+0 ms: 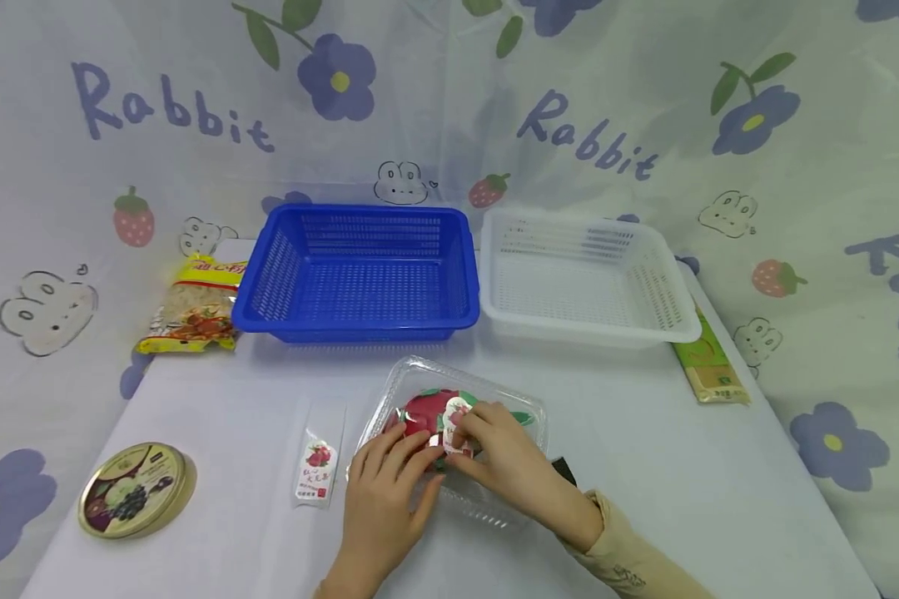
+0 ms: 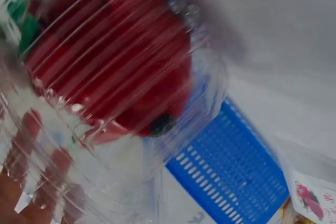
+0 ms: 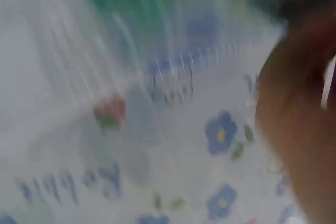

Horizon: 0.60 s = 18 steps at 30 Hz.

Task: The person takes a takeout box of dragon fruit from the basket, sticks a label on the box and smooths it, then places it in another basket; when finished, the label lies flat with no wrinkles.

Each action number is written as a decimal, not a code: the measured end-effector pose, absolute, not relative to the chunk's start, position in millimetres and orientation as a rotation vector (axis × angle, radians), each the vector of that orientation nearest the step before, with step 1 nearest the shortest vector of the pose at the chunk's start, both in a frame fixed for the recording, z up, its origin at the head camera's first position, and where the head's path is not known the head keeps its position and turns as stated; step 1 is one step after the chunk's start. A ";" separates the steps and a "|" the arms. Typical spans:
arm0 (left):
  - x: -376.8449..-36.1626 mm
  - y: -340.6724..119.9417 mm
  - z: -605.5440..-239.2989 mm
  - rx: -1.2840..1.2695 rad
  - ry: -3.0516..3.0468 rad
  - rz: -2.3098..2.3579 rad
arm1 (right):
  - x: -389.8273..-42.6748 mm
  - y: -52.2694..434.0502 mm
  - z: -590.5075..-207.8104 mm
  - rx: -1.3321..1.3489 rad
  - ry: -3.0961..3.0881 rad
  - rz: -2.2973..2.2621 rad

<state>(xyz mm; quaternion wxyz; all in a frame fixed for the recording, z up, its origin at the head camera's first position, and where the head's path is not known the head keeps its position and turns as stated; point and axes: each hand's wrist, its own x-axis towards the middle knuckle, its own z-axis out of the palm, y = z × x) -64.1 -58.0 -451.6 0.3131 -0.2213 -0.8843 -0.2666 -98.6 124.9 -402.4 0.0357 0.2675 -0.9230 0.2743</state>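
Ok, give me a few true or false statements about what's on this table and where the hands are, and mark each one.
1. Both hands rest on the clear plastic box. True: the left hand and right hand are on its lid.
2. The blue basket holds a snack bag. False: it is empty; the yellow snack bag lies left of it.
3. The white basket stands right of the blue one. True.
4. The round tin sits inside the white basket. False: it lies on the table at front left.
5. A small sachet lies left of the box. True.
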 end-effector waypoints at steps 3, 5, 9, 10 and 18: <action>-59.7 -57.0 -456.4 -0.598 -2.356 -0.640 | -87.5 137.0 -418.2 0.822 -2.691 0.809; -57.3 -56.5 -458.6 -0.598 -2.359 -0.625 | -81.2 142.1 -428.3 0.827 -2.610 0.786; -56.3 -52.7 -459.6 -0.569 -2.345 -0.600 | -75.2 144.2 -443.9 0.786 -2.515 0.716; -57.1 -50.7 -458.9 -0.553 -2.341 -0.586 | -74.6 143.4 -446.2 0.760 -2.511 0.694; -76.6 -24.9 -447.1 -0.328 -2.431 -0.413 | -75.8 138.9 -448.8 0.556 -2.642 0.448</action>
